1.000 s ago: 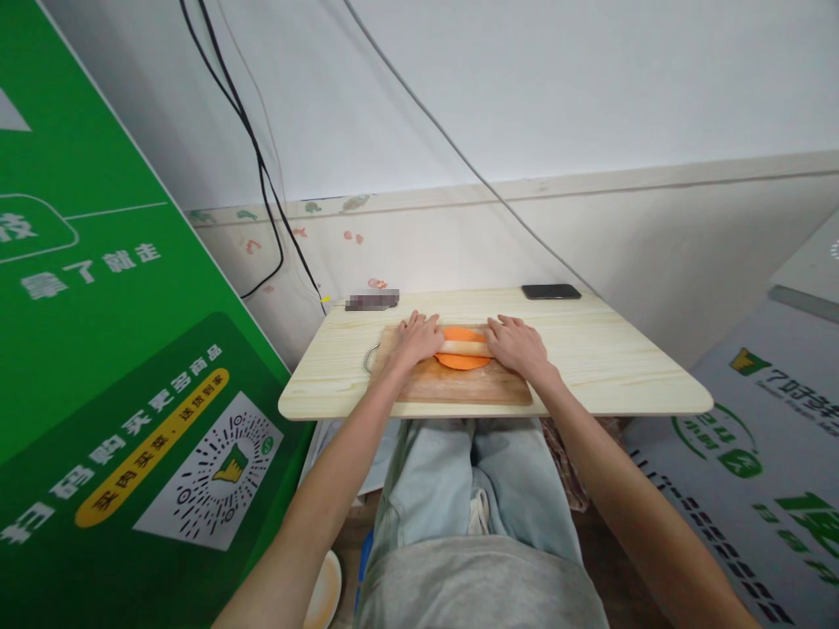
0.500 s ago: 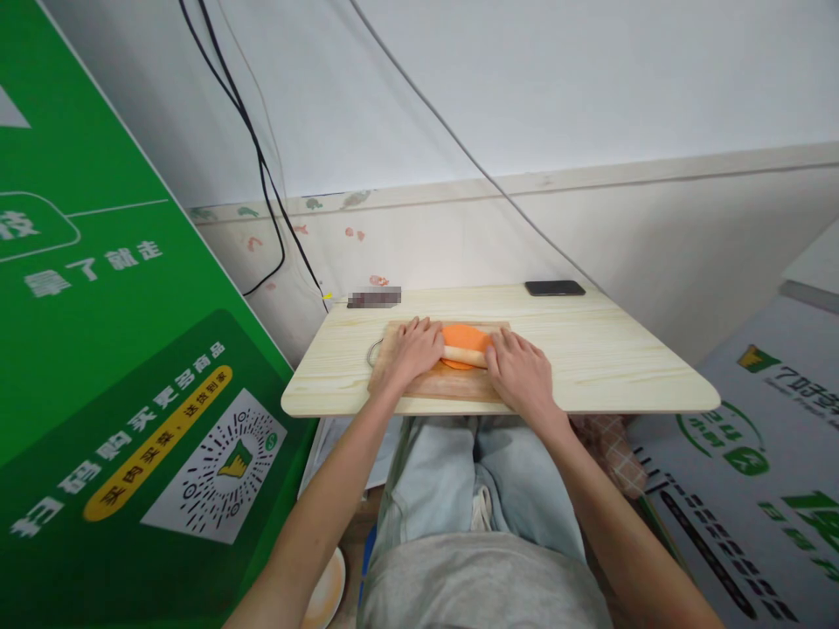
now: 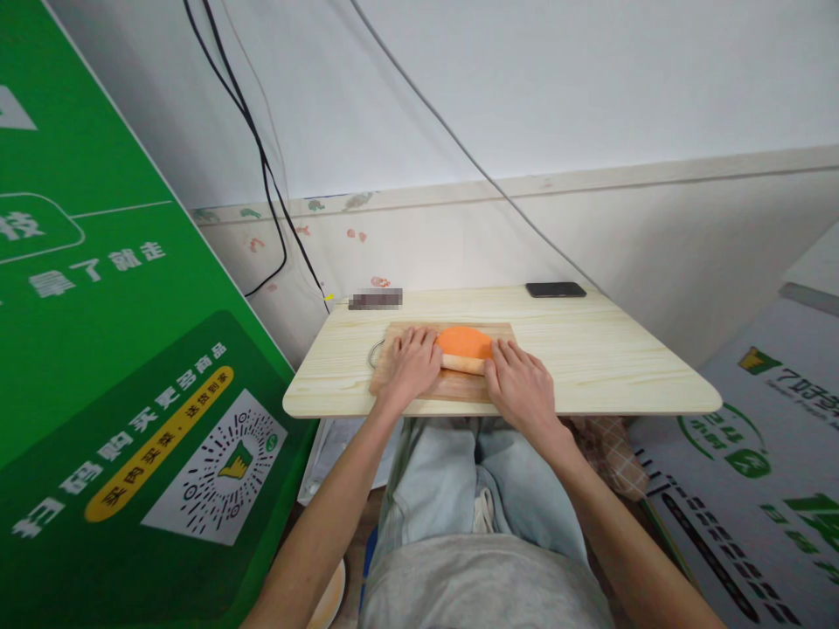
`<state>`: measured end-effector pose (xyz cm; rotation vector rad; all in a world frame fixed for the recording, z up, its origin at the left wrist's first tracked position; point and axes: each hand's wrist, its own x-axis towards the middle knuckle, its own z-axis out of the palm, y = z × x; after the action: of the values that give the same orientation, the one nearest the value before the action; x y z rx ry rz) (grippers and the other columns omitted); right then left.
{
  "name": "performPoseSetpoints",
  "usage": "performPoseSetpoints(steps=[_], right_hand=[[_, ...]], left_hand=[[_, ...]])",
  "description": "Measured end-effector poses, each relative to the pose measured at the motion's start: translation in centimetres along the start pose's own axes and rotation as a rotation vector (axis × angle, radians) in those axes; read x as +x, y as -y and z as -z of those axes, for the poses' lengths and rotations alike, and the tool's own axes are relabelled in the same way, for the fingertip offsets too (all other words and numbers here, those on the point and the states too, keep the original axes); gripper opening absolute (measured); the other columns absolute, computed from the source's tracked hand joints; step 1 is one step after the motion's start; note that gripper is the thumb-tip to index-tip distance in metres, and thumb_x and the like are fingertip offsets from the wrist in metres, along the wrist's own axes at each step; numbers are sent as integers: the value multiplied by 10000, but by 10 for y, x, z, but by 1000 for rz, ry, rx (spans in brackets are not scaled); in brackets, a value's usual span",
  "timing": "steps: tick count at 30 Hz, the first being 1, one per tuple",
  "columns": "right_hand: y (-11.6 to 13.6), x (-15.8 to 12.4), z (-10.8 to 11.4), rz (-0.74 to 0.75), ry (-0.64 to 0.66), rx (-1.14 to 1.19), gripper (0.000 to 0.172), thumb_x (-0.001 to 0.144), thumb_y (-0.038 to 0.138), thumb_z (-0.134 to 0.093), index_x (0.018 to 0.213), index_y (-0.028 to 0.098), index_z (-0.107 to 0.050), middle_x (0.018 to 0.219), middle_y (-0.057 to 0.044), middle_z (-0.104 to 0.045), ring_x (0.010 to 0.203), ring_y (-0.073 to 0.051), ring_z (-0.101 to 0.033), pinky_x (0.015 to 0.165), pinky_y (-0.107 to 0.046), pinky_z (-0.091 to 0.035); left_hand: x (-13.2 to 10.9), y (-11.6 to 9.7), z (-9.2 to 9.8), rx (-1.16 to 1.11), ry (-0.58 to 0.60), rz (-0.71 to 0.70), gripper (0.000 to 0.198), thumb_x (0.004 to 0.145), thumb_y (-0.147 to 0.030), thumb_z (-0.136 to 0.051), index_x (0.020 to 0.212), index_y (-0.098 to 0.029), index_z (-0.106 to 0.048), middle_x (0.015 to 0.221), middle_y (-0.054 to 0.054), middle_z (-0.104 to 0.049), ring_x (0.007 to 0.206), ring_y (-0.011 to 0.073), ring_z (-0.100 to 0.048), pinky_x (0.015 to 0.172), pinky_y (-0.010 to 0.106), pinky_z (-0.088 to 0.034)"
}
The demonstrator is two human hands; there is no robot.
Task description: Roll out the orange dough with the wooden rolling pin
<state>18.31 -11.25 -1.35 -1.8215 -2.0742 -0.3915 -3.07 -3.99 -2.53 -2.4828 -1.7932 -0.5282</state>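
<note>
A flat round of orange dough (image 3: 464, 340) lies on a wooden cutting board (image 3: 452, 387) with a metal ring handle at its left. Across the dough's near edge rests a light wooden rolling pin (image 3: 463, 363). My left hand (image 3: 414, 360) is closed over the pin's left end, and my right hand (image 3: 519, 376) covers its right end. Both pin ends are hidden under my fingers. The dough's far part shows between my two hands.
The board sits on a pale wood-grain table (image 3: 616, 376). A black phone (image 3: 556, 289) lies at the back right, a blurred dark item (image 3: 376, 300) at the back left. Cables hang along the wall behind. A green panel (image 3: 131, 349) stands close on the left.
Both hands have drawn the rolling pin slightly toward me, from across the dough's middle to its near edge. More of the dough's far part now shows.
</note>
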Motion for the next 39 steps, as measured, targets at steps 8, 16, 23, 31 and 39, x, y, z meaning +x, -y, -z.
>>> performPoseSetpoints(steps=[8,16,23,31,39], right_hand=[[-13,49,4,-27,163,-36,512,1179,282,-314,1428,164,-745,1532,-150,-740,1445,-290,-628,1214,-429,-424],[-24,86,4,-78,278,-34,494,1190,316,-332,1473,208,-722,1508,-140,-749,1380,-297,-665,1107,-401,-467],[-12,59,2,-105,128,-54,461,1177,288,-346,1356,193,-761,1437,-140,-784,1358,-303,-659,1129,-413,-438],[0,36,2,-122,42,-11,460,1180,297,-345,1296,190,-777,1409,-162,-782,1340,-299,-655,1110,-405,-443],[-11,60,4,-125,180,11,498,1191,325,-324,1381,208,-770,1448,-144,-762,1358,-299,-661,1055,-399,-507]], left_hand=[[41,-3,5,11,79,39,517,1121,-257,-348,1522,-198,-670,1557,159,-689,1521,351,-522,1302,576,-401],[78,-2,8,-22,188,115,621,1090,-273,-372,1666,-169,-579,1670,168,-621,1580,323,-520,1352,522,-365],[72,1,4,-46,192,87,562,1136,-329,-329,1572,-211,-664,1622,132,-681,1503,315,-608,1340,541,-358],[56,2,2,-28,89,25,475,1152,-284,-342,1370,-243,-762,1468,118,-767,1412,287,-646,1229,469,-442],[61,1,2,-10,85,59,469,1172,-309,-339,1338,-240,-772,1442,121,-771,1366,286,-662,1215,465,-442]])
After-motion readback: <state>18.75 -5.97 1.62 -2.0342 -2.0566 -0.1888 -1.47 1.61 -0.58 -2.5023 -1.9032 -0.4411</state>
